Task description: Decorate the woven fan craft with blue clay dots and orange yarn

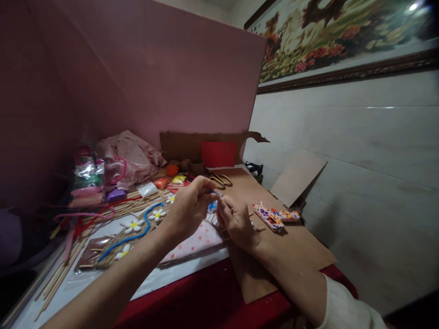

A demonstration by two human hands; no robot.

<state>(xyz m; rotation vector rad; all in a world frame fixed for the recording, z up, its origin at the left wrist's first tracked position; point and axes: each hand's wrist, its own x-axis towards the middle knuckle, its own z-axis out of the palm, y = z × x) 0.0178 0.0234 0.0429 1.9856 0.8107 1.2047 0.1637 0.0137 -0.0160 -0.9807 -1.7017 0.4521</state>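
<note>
Blue piece [212, 205], small and partly hidden, sits pinched between the fingertips of both hands above the cardboard sheet [295, 242]; left hand [188, 208] closes on it from above, right hand [236, 221] grips from below. It looks light and soft, likely easy to crush, so a gentle fingertip hold suits it. Scissors [221, 179] lie just beyond the hands, decorated sticks [274, 215] right of the right hand

Only 1 view is given, from a camera worn on the person's head. It looks forward and down, tilted, close over the worktop [212, 292]. A pink wall [154, 77] closes the far side, and a tiled wall with a framed picture [343, 36] runs along the right.
</note>
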